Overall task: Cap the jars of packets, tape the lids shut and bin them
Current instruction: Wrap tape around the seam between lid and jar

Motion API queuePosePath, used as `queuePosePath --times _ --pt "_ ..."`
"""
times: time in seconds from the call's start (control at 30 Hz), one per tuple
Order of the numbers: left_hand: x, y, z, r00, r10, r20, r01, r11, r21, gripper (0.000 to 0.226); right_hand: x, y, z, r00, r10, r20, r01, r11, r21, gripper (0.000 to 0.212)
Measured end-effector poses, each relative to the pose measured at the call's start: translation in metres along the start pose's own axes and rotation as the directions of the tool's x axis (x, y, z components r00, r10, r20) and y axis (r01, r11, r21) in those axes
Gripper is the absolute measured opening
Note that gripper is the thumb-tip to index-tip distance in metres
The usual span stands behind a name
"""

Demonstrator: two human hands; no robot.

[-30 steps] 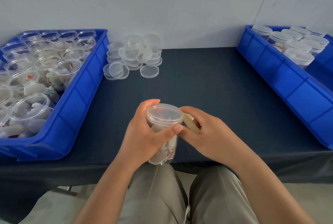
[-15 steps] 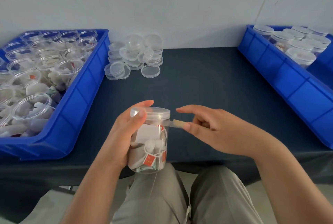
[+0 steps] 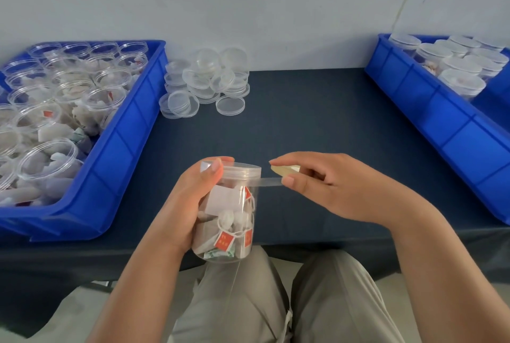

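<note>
Left hand [image 3: 187, 204] wraps round the capped jar [image 3: 234, 221] of packets, thumb against the lid [image 3: 244, 171], holding it upright over the near edge of the table [image 3: 303, 122]. Right hand [image 3: 331, 188] pinches a small tape roll [image 3: 285, 169], and a clear strip of tape [image 3: 269, 182] runs from it to the jar just under the lid. Loose lids [image 3: 207, 80] sit heaped at the back, beside the left blue bin [image 3: 124, 163] of open jars [image 3: 55, 111]. Capped jars [image 3: 455, 66] fill the right blue bin [image 3: 441, 127].
</note>
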State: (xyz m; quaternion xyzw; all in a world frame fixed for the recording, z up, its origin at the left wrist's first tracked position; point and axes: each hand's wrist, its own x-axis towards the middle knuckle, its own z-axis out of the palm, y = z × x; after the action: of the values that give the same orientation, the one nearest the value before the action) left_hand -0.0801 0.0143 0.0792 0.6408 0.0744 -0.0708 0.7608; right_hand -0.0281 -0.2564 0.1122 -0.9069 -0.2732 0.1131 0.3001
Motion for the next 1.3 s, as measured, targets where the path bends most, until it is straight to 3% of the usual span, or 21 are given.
queuePosePath --times 0.1,0.27,0.43,0.67,0.77,0.83,1.0,1.13,1.3 --pt "-0.001 0.001 0.003 0.999 0.008 0.053 -0.007 1.0 -0.022 0.082 0.004 0.0 0.0 1.0 0.018 0.014 -0.019 1.0 0.024 0.045" --pt "-0.001 0.0 0.005 0.987 -0.012 0.163 0.033 0.992 -0.125 0.077 0.01 -0.004 0.008 0.998 0.006 0.063 -0.012 0.996 0.094 0.04" --pt "0.004 -0.006 0.005 0.987 -0.035 0.159 0.056 0.99 -0.13 0.092 0.014 -0.007 0.019 0.998 -0.009 0.064 0.001 0.991 0.132 0.039" --pt "0.012 -0.007 -0.002 0.992 0.094 0.082 -0.098 0.994 0.047 0.08 0.008 -0.007 0.033 0.996 0.054 -0.065 -0.046 0.992 0.117 0.044" --pt "0.009 -0.009 0.006 0.983 0.148 0.108 -0.177 0.923 0.341 0.077 0.005 -0.011 0.037 0.993 0.08 -0.089 -0.072 0.994 0.084 0.043" --pt "0.01 -0.012 0.01 0.978 0.206 0.033 -0.198 0.864 0.464 0.08 0.004 -0.014 0.04 0.991 0.092 -0.1 -0.085 0.994 0.074 0.047" --pt "0.011 -0.013 0.014 0.931 0.365 -0.022 -0.308 0.815 0.49 0.085 0.001 -0.023 0.047 0.977 0.114 -0.181 -0.102 0.992 0.072 0.055" --pt "0.014 -0.013 0.02 0.92 0.391 -0.034 -0.315 0.787 0.53 0.102 0.001 -0.023 0.052 0.973 0.1 -0.206 -0.09 0.994 0.06 0.04" --pt "0.019 -0.009 0.015 0.902 0.43 -0.039 -0.335 0.754 0.565 0.082 -0.003 -0.019 0.046 0.986 0.093 -0.138 -0.082 0.993 0.083 0.049"
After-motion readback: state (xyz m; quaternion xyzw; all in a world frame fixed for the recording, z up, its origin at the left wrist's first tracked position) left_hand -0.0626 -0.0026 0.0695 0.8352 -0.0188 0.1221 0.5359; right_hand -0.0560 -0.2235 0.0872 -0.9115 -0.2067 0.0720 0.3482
